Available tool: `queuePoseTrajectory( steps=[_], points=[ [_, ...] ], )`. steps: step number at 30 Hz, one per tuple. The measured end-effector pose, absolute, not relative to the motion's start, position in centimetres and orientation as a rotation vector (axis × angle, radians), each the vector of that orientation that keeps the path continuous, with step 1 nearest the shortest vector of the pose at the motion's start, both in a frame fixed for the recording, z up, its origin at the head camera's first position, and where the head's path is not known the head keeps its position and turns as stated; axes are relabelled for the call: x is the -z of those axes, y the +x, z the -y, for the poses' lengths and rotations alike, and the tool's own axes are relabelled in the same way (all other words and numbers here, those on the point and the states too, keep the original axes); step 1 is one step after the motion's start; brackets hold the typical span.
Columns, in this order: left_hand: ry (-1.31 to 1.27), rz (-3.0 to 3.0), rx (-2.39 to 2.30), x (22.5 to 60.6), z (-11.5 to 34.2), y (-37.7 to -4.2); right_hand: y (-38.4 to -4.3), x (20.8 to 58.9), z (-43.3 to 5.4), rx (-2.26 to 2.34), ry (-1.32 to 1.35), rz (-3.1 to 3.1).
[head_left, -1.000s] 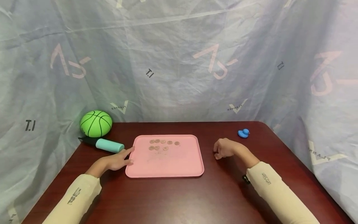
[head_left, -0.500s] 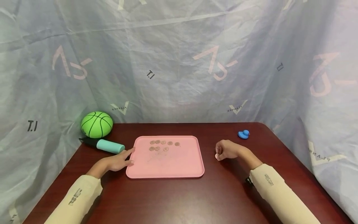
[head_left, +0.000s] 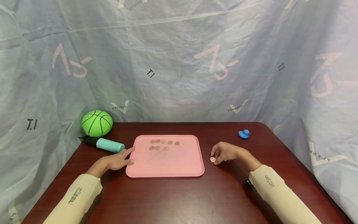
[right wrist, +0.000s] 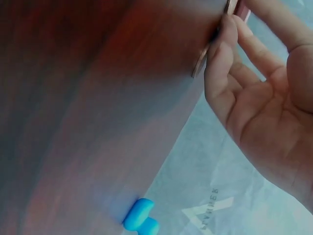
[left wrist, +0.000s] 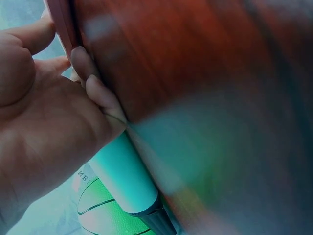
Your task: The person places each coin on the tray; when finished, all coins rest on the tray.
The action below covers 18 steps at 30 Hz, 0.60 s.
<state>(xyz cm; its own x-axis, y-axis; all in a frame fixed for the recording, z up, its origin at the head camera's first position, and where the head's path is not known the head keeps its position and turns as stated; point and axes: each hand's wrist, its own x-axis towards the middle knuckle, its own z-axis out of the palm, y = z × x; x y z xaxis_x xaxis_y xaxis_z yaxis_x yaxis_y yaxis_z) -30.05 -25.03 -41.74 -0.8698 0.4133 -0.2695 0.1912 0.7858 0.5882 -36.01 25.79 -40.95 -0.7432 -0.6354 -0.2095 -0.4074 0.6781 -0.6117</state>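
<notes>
In the head view, my right hand is to the right of the pink tray, low over the table, pinching a coin at its fingertips. The right wrist view shows that coin edge-on at the fingertips, and what looks like a second coin's edge beside the curled fingers. My left hand rests at the tray's left rim, thumb and fingers spread and touching it. On the tray's far half, several coins lie flat in two rows.
Behind the left hand, a turquoise cylinder with a black tapered end lies on the table, in front of a green basketball. A blue rubber duck sits at the far right of the dark red table. Grey cloth hangs behind.
A coin has come into view at my right hand's fingertips. That hand has shifted slightly left and nearer, the coin with it. The left hand and tray have stayed still.
</notes>
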Motion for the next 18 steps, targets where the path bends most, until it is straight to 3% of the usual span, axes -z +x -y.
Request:
queuePoseTrajectory(
  steps=[18],
  points=[
    [0.44,-2.599,-0.777,41.72,24.98,-30.0,-35.67,41.3,-25.18,0.759,-0.864,-2.483]
  ],
)
